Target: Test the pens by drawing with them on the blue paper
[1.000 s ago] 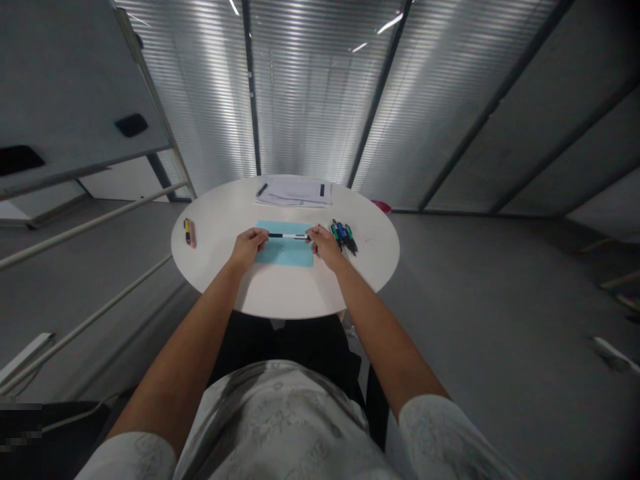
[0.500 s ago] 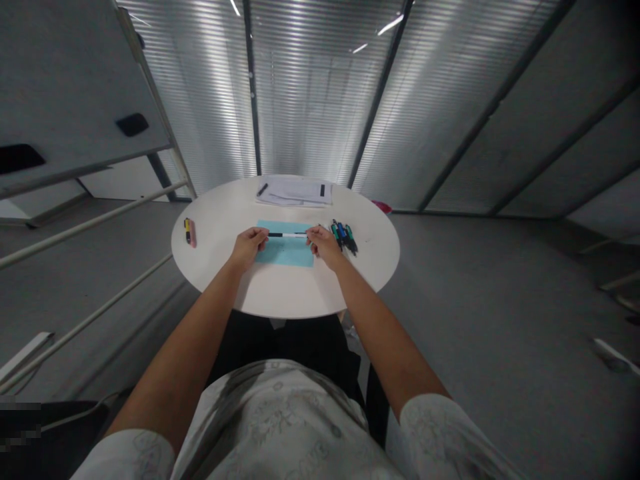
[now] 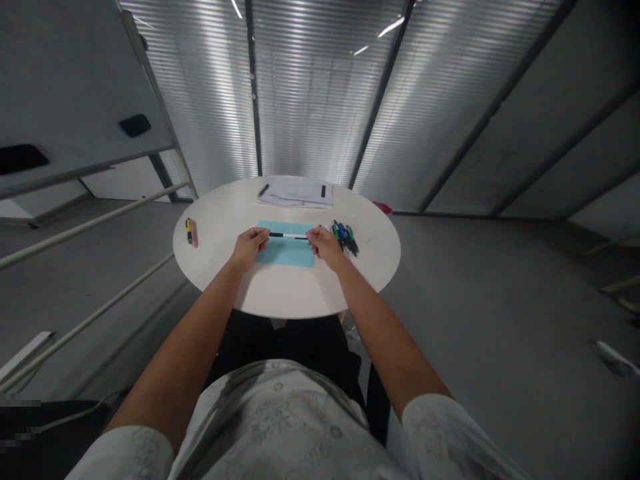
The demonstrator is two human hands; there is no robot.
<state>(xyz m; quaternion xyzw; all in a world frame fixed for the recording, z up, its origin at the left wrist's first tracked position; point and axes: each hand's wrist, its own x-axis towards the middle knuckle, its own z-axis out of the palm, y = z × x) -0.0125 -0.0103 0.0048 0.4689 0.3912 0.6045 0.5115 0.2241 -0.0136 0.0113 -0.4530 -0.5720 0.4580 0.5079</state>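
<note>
A slim black-and-white pen (image 3: 289, 235) is stretched level between my two hands, above a light blue sheet (image 3: 286, 255) on the round white table (image 3: 285, 297). The fingers of my left hand (image 3: 250, 247) pinch its black left end. My right hand (image 3: 324, 245) is closed on its right end, where a thin dark part shows beside the fingertips. Just right of my right hand lie several pens (image 3: 345, 237) with green, blue and black parts.
A stack of white papers (image 3: 295, 192) with dark items on it lies at the table's back. Yellow-black and pink markers (image 3: 191, 232) are at the left edge. A pale metal frame (image 3: 105, 208) stands left of the table; window blinds (image 3: 305, 100) are behind.
The camera view has shifted very slightly. Both hands keep the same hold on the pen, which has turned slightly so its dark thin part looks a little different.
</note>
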